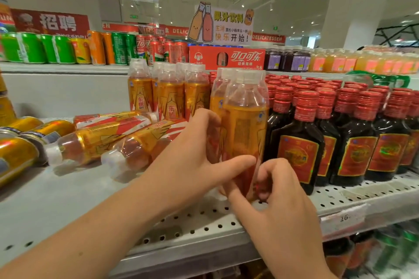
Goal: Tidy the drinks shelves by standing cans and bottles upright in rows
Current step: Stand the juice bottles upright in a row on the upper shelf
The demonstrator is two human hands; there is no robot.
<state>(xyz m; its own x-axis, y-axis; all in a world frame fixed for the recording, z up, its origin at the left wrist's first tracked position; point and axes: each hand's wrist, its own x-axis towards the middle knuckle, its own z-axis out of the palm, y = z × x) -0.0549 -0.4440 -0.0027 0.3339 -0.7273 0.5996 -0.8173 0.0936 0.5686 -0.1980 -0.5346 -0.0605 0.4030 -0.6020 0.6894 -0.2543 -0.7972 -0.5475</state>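
Amber bottle (244, 124) stands upright on the perforated shelf (204, 229), white cap up, held between both grips. Left grip (192, 154): wide span, fingers round the bottle's left side, thumb laid across its front low down. Right grip (283, 199): fingers curled tight, pinching the bottle's base from the right. Just right of right grip: dark red-capped bottles (299, 142), upright. Left of left grip: fallen amber bottles (97, 140) lying flat, gold cans (18, 154) beyond. Behind the grips: upright amber row (170, 95).
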